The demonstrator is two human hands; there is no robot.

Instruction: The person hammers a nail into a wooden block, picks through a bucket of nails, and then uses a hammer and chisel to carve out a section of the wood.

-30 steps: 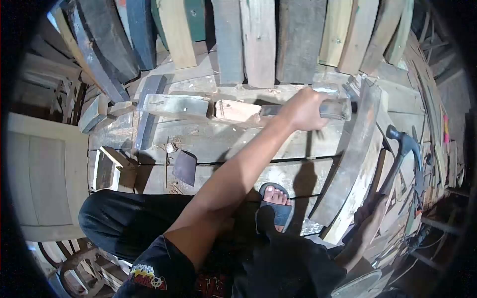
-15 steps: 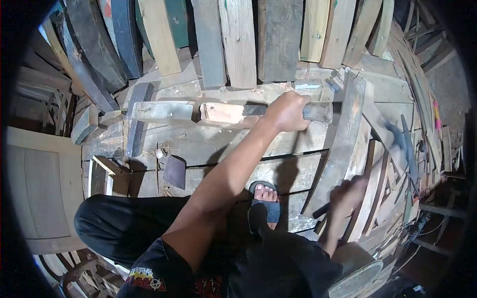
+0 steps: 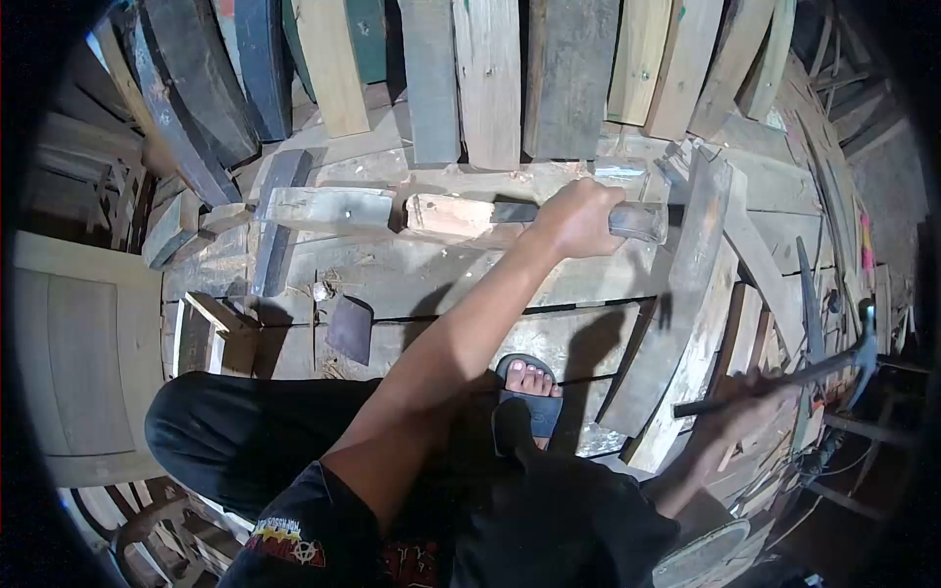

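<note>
Upper middle: navy plank [image 3: 262, 69], pale-yellow plank [image 3: 331, 69]. Centre: pinkish-cream block [image 3: 449, 215]. Left: beige door [image 3: 83, 353] with greyer panels. Lower left: black sleeve [image 3: 304, 529], yellow-white print. Right: blue-grey hammer head [image 3: 865, 360], hot-pink patch [image 3: 866, 245].

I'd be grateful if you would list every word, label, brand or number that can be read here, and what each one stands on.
No whole word or number can be read with certainty.
Left sleeve: yellow and white lettering, too small and blurred.
Same sleeve: round emblem, apparently "A" in a circle.
Shirt front: red print, illegible.
Sandal strap: faint mark, unreadable.
</note>
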